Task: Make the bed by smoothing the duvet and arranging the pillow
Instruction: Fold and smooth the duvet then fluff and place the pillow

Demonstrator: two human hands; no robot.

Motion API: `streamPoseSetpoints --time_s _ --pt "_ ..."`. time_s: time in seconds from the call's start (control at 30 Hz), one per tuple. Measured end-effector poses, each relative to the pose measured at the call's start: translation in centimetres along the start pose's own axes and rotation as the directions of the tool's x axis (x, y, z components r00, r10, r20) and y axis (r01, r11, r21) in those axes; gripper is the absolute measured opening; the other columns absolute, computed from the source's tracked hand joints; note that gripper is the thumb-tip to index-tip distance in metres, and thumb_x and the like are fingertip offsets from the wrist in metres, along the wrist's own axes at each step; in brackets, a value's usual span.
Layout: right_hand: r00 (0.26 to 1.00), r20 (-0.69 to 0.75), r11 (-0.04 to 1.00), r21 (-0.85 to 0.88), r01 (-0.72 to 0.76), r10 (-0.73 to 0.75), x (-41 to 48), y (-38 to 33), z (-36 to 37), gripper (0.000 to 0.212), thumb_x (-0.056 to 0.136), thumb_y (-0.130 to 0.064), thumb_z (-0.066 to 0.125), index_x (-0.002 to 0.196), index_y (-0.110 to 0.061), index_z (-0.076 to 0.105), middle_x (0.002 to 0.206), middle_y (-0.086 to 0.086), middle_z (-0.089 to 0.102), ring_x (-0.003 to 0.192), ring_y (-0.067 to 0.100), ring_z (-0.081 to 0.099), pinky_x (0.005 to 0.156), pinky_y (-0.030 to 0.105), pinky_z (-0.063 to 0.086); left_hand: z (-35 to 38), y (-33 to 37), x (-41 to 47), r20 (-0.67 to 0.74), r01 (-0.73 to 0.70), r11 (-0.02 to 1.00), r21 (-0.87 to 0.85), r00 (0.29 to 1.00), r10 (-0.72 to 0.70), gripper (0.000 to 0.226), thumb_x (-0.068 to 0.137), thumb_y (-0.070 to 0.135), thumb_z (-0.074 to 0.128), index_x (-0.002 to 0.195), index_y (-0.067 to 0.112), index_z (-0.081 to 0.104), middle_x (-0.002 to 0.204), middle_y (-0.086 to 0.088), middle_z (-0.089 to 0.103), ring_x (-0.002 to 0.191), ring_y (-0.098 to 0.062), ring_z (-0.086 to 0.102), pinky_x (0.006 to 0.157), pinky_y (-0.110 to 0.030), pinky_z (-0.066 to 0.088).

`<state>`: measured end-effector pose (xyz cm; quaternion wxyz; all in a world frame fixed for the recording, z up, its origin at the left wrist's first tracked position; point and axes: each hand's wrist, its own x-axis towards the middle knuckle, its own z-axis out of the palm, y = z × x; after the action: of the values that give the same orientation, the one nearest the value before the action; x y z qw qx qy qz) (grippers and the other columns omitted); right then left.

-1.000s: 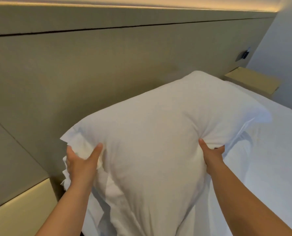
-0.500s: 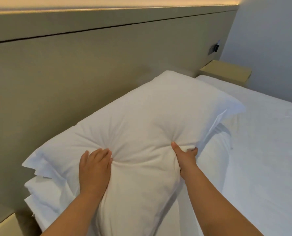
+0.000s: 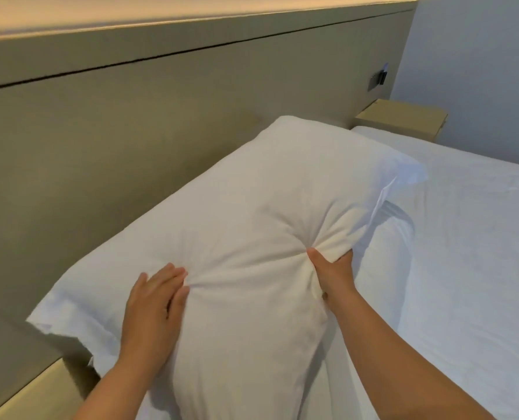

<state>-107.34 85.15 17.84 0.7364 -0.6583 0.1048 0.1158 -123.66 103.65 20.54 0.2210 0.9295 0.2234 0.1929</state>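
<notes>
**White pillow almost in its place**

The pillow (image 3: 267, 222) lies at the top of the bed, right against the headboard (image 3: 131, 131). It is not neat yet, because it is bunched up in the middle. The left hand (image 3: 155, 304) lies flat on it with straight fingers and presses down. The right hand (image 3: 331, 274) grips a fold of it, thumb on top and fingers tucked under. I think the pillow needs a pat and a tug to make it smooth and straight.

The cover (image 3: 464, 253) on the bed looks mostly flat, with a few small wrinkles. I cannot tell if it is the duvet.

More white bedding (image 3: 385, 253) pokes out from under the pillow on the right. It could make the pillow sit crooked. A small shelf (image 3: 400, 116) and a switch (image 3: 378, 80) are at the far end.
</notes>
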Motion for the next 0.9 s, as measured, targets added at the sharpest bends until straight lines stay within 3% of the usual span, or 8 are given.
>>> streamPoseSetpoints --time_s 0.07,0.13,0.23,0.33,0.43,0.6,0.73,0.9 --pt "0.998 -0.058 0.996 -0.087 -0.018 0.013 -0.3 -0.6 0.3 0.086 0.085 -0.020 0.063 0.148 -0.020 0.005 0.153 0.007 0.023 0.137 0.027 0.030 0.113 0.041 0.028 -0.1 0.2 0.5 0.066 -0.005 0.997 0.076 0.998 0.000 0.089 0.071 0.061 0.005 0.139 0.015 0.039 0.150 -0.006 0.032 0.142 -0.023 0.023 0.115 -0.037 0.000" --pt "0.981 -0.143 0.915 -0.398 0.066 -0.133 -1.5 -1.6 1.0 0.085 0.087 -0.029 0.058 0.148 -0.022 -0.001 0.157 0.006 0.007 0.143 0.028 0.014 0.114 0.042 0.016 -0.2 0.6 0.5 0.086 -0.011 0.992 0.125 0.996 0.000 0.102 0.055 0.081 -0.012 0.144 0.032 -0.001 0.153 0.009 -0.010 0.144 -0.014 -0.010 0.108 -0.029 -0.019" --pt "0.909 0.152 0.504 -0.791 0.347 -0.388 -4.2 -1.8 2.1 0.074 0.091 -0.049 0.041 0.147 -0.030 -0.004 0.157 0.000 -0.012 0.145 0.023 -0.006 0.116 0.047 0.001 0.5 1.6 -0.4 0.224 -0.074 0.974 0.216 0.974 0.024 0.112 0.030 0.085 -0.037 0.129 0.034 -0.027 0.150 0.012 -0.026 0.129 -0.005 -0.033 0.106 -0.040 -0.025" --pt "0.874 0.405 0.210 -0.861 0.464 -0.269 -5.0 -1.1 3.1 0.062 0.093 -0.057 0.021 0.146 -0.036 -0.005 0.157 -0.005 -0.015 0.145 0.019 -0.013 0.114 0.052 -0.007 1.5 1.4 -0.5 0.242 -0.073 0.957 0.281 0.970 0.003 0.127 0.022 0.078 -0.045 0.140 0.039 -0.020 0.154 0.004 -0.024 0.137 -0.012 -0.030 0.109 -0.049 -0.020" --pt "0.932 0.319 0.232 -0.906 0.353 -0.174 -4.4 -0.4 2.4 0.059 0.096 -0.050 0.019 0.147 -0.031 -0.004 0.157 -0.005 -0.012 0.145 0.016 -0.012 0.114 0.052 -0.007 1.8 0.6 -0.4 0.241 -0.096 0.947 0.307 0.970 0.020 0.133 0.021 0.075 -0.048 0.144 0.041 -0.010 0.155 0.003 -0.019 0.143 -0.019 -0.020 0.112 -0.053 -0.012" --pt "0.996 -0.069 0.347 -0.937 -0.047 -0.053 -5.0 1.4 -0.9 0.052 0.100 -0.034 0.018 0.148 -0.021 0.004 0.158 0.005 0.006 0.145 0.023 0.009 0.116 0.049 0.003 2.4 -1.0 -0.4 0.229 -0.090 0.953 0.288 0.973 0.022 0.130 0.025 0.078 -0.046 0.144 0.039 -0.009 0.156 0.002 -0.017 0.143 -0.020 -0.019 0.110 -0.049 -0.017" --pt "0.983 0.023 0.432 -0.896 0.100 -0.180 -6.4 1.5 -0.9 0.055 0.100 -0.030 0.027 0.148 -0.021 0.003 0.158 0.003 0.002 0.144 0.022 0.012 0.117 0.037 0.011 2.5 -1.6 0.0 0.177 -0.089 0.965 0.246 0.983 0.046 0.125 0.037 0.084 -0.035 0.146 0.037 0.003 0.158 0.002 -0.007 0.145 -0.019 -0.011 0.097 -0.035 -0.038" --pt "0.954 0.133 0.511 -0.820 0.258 -0.268 -9.6 -0.1 -1.2 0.063 0.097 -0.032 0.038 0.148 -0.021 0.004 0.158 -0.003 0.002 0.144 0.015 0.013 0.112 0.028 0.021 1.9 -0.8 -0.8 0.189 -0.082 0.961 0.263 0.982 0.032 0.097 0.059 0.071 -0.007 0.147 0.033 0.007 0.158 -0.001 0.000 0.145 -0.020 -0.006 0.113 -0.049 -0.008"
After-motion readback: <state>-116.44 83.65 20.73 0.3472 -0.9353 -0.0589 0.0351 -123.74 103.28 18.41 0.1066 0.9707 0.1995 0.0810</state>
